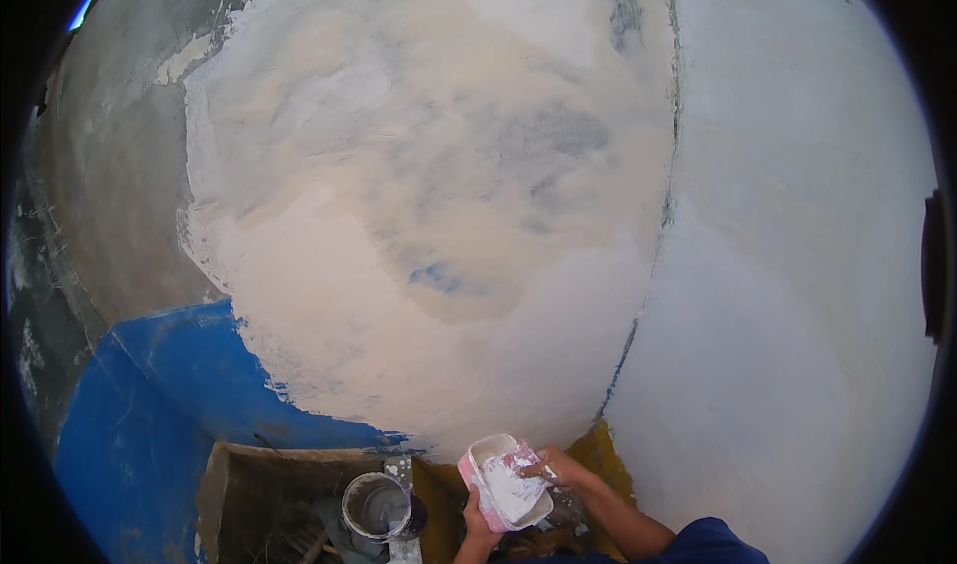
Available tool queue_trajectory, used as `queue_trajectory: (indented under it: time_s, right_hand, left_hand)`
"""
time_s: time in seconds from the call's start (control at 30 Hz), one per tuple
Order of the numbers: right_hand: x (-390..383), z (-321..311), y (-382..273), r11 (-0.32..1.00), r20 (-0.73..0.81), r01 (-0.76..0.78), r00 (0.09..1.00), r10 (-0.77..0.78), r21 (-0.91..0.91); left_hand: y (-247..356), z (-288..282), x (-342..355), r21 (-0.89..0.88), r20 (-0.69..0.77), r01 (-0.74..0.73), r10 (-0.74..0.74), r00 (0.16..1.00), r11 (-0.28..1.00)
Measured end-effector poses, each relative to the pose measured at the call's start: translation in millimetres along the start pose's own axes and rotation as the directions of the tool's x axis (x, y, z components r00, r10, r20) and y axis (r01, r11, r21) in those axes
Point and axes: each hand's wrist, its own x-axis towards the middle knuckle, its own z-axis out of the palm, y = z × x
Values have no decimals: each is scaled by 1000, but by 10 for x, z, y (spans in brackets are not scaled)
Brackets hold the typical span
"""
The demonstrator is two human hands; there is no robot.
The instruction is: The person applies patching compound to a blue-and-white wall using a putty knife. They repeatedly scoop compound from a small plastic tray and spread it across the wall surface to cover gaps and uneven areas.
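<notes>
My left hand (478,509) grips the side of a pink rectangular tub (470,465) with white paste (508,487) in it, low in the middle of the view. My right hand (555,469) is closed at the tub's right side, its fingertips over the paste on something smeared white that I cannot make out. Left of the tub, a dark round bucket (374,484) with grey contents stands on a paint-spattered strip.
Ahead is a wall (419,185) patchily coated in white, meeting another white wall (778,265) at a cracked corner. Left are bare grey plaster (120,185) and blue paint (130,424). Below lie a concrete-edged recess (259,454) and a yellow surface (603,449).
</notes>
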Motion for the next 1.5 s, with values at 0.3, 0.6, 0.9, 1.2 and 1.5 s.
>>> queue_trajectory:
  time_s: [0.3, 0.6, 0.9, 1.2, 1.5]
  right_hand:
    - [-312, -841, -2090, 713, -159, 516, 847, -507, 475]
    - [-1265, -1350, -6006, 185, -284, 433, -176, -942, -882]
    - [-290, -786, -5494, -239, 371, -395, -302, -878, -887]
    - [-1213, -1583, -6477, -124, 191, -194, -382, -904, -973]
    - [-999, -1364, -5636, -239, 273, -172, -214, -938, -956]
  left_hand:
    - [-26, -150, 82, -100, 109, 1, 10, 994, 995]
    - [-41, -365, -3, -174, -24, -45, 41, 999, 984]
    - [263, 48, -274, -219, -248, -67, 11, 969, 973]
    - [84, -359, 47, -120, 87, -126, 137, 987, 985]
    - [-56, -537, 51, -172, 83, -35, 50, 995, 984]
